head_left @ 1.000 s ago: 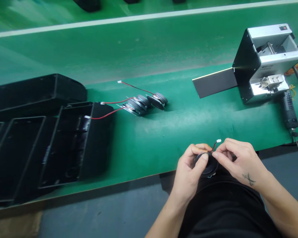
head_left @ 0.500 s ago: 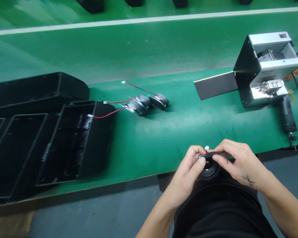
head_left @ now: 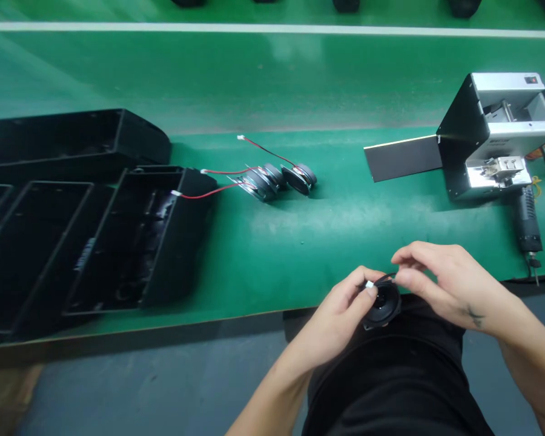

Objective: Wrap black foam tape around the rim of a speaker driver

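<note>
I judge it best to keep the white plug (head_left: pixel 369 284) clear, steady the speaker (head_left: pixel 382 312) at the near edge of the tabletop (head_left: pixel 272 260), and guide the black strip (head_left: pixel 383 279) untwisted. My left hand (head_left: pixel 345 309) pinches the speaker, thumb beside the plug. My right hand (head_left: pixel 449 284) shows fingers narrowly parted at the strip; I cannot tell their grip.

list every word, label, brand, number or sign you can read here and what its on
No text can be read with certainty.
White lettering on the side of a black box: too blurred to read.
Small lettering on the front of the silver-and-black machine: too small and blurred.
Red switch on that machine: any markings are too small to read.
Held speaker: no lettering can be made out.
</note>
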`<state>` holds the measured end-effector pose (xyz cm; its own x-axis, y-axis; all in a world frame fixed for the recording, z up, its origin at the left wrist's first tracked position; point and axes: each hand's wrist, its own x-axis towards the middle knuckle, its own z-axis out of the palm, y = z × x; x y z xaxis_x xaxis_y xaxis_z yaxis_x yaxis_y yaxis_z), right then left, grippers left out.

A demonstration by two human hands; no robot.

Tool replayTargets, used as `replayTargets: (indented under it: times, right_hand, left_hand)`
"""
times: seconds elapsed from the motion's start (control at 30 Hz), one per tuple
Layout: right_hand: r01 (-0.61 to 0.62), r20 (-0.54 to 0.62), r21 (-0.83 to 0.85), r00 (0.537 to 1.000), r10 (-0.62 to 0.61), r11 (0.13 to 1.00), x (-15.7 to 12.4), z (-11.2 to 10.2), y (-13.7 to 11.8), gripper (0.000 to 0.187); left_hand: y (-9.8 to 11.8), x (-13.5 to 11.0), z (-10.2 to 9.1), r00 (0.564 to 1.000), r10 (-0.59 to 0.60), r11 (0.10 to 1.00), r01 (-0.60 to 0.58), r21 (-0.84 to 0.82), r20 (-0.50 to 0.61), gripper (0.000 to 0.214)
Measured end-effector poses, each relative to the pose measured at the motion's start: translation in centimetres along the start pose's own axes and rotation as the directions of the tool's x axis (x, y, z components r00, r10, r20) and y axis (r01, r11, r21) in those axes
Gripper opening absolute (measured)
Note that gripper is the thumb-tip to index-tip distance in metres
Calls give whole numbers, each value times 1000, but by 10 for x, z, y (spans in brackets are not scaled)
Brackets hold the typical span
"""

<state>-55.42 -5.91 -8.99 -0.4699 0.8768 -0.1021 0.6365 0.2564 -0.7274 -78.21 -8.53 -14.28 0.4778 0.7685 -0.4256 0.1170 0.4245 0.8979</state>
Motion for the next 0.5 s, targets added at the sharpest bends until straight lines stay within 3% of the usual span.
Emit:
replayTargets:
  times: [0.23,0.5]
  right_hand:
    - [118,-157,-252,974,-161,961,-3,29,-2,27]
    - [85,-146,-95,984,-98,992,-5,21,0,23]
  left_hand:
    - [3,-4,1,1000,-13,999,13,51,0,39]
    - [-3,-7,3,999,51,999,-51,2,-18,41]
